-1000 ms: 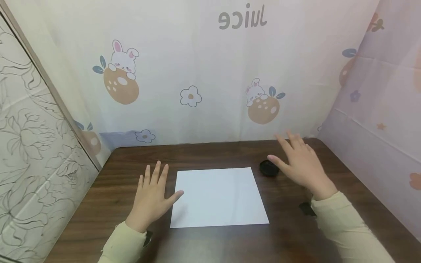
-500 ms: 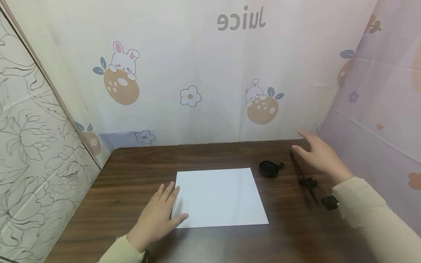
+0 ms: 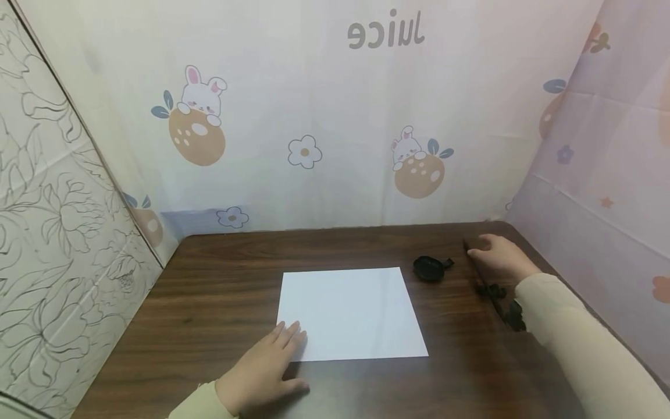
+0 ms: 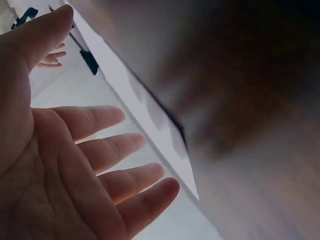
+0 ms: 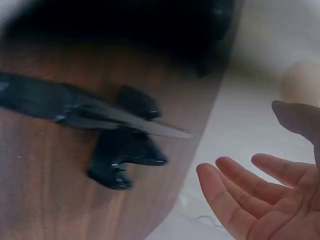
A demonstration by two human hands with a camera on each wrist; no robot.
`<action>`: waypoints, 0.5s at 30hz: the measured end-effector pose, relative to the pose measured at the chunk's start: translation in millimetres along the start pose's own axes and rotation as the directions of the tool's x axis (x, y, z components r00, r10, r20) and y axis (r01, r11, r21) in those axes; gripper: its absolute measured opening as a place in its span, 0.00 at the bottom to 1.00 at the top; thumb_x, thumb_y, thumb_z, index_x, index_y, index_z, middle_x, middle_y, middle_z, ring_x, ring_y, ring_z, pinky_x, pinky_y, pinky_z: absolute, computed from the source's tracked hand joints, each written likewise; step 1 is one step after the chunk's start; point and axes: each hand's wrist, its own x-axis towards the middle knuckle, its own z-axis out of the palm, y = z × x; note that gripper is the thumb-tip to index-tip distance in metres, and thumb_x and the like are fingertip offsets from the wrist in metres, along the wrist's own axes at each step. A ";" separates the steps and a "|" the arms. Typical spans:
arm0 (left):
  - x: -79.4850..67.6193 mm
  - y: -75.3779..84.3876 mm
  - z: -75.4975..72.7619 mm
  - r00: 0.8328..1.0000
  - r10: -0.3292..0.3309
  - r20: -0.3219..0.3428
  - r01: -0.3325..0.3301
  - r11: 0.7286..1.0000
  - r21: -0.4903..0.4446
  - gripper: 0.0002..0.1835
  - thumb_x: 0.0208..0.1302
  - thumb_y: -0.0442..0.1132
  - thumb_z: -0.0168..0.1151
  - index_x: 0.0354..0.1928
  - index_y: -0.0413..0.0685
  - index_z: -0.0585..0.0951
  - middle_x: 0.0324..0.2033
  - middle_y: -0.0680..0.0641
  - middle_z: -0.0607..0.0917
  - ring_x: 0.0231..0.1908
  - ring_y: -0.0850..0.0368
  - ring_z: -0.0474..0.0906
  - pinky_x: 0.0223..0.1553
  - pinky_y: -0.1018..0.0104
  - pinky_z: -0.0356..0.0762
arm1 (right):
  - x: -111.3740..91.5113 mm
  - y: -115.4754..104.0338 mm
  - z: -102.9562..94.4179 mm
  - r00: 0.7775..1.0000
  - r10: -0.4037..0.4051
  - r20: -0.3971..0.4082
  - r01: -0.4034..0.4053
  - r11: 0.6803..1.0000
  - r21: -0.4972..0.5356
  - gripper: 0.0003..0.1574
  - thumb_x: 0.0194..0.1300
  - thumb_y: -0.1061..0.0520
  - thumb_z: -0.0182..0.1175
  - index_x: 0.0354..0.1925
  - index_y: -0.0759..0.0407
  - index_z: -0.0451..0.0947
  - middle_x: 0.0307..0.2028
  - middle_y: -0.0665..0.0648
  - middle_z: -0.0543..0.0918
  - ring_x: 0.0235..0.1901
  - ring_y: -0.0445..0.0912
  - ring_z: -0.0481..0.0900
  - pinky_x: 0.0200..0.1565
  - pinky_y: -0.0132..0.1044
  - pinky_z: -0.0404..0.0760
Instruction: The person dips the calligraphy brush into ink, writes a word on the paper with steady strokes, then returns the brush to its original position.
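Observation:
My left hand [image 3: 267, 364] has its fingertips over the lower left corner of a white sheet of paper [image 3: 356, 314]; its fingers are loosely extended and hold nothing. At the right of the table, my right hand [image 3: 505, 256] hangs close over the thin far end of a dark, slender brush [image 5: 90, 111]. In the right wrist view its fingers [image 5: 240, 187] are spread and bent a little, apart from the brush. A lobed black brush rest [image 5: 117, 157] lies under the brush. Left of the brush stands a small black round dish [image 3: 429, 269] with a short handle.
The dark wooden table [image 3: 209, 302] ends at a white curtain [image 3: 262, 116] with rabbit and flower prints. A flower-patterned panel [image 3: 57, 233] rises on the left, a pale lilac cloth [image 3: 612, 174] on the right.
My right hand has moved right from over the dish, then lowered toward the brush's far end. My left hand has come down and nearer, onto the paper's lower left corner.

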 end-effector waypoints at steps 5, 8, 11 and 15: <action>-0.8 4.1 4.2 0.997 0.010 0.078 -0.011 1.000 0.003 0.44 0.58 0.65 0.62 0.69 0.44 0.69 0.71 0.40 0.67 0.70 0.36 0.63 0.65 0.43 0.69 | 7.4 13.7 11.3 0.995 0.070 0.069 -0.070 0.998 -0.002 0.48 0.71 0.45 0.52 0.68 0.84 0.51 0.64 0.86 0.57 0.61 0.79 0.62 0.56 0.69 0.70; -1.0 6.6 4.5 0.994 0.004 0.106 -0.003 1.000 -0.010 0.44 0.58 0.64 0.63 0.69 0.44 0.69 0.71 0.40 0.66 0.69 0.36 0.64 0.63 0.42 0.71 | 11.5 21.0 17.5 0.986 0.114 0.121 -0.120 0.992 0.041 0.49 0.70 0.48 0.54 0.67 0.86 0.48 0.64 0.87 0.56 0.58 0.78 0.67 0.52 0.65 0.76; -0.5 7.2 4.3 0.993 -0.004 0.118 0.005 1.000 -0.013 0.44 0.58 0.65 0.63 0.69 0.44 0.69 0.72 0.39 0.66 0.69 0.36 0.64 0.62 0.42 0.72 | 13.4 25.8 21.5 0.981 0.134 0.139 -0.143 0.988 0.060 0.47 0.69 0.51 0.55 0.66 0.87 0.49 0.62 0.88 0.58 0.55 0.76 0.71 0.48 0.62 0.79; -0.8 6.8 4.4 0.992 0.003 0.123 -0.003 1.000 -0.001 0.44 0.58 0.66 0.62 0.69 0.44 0.69 0.71 0.39 0.66 0.69 0.35 0.64 0.62 0.42 0.72 | 13.2 28.5 25.8 0.979 0.154 0.135 -0.163 0.984 0.065 0.43 0.67 0.55 0.56 0.63 0.89 0.53 0.59 0.88 0.63 0.54 0.76 0.72 0.49 0.63 0.79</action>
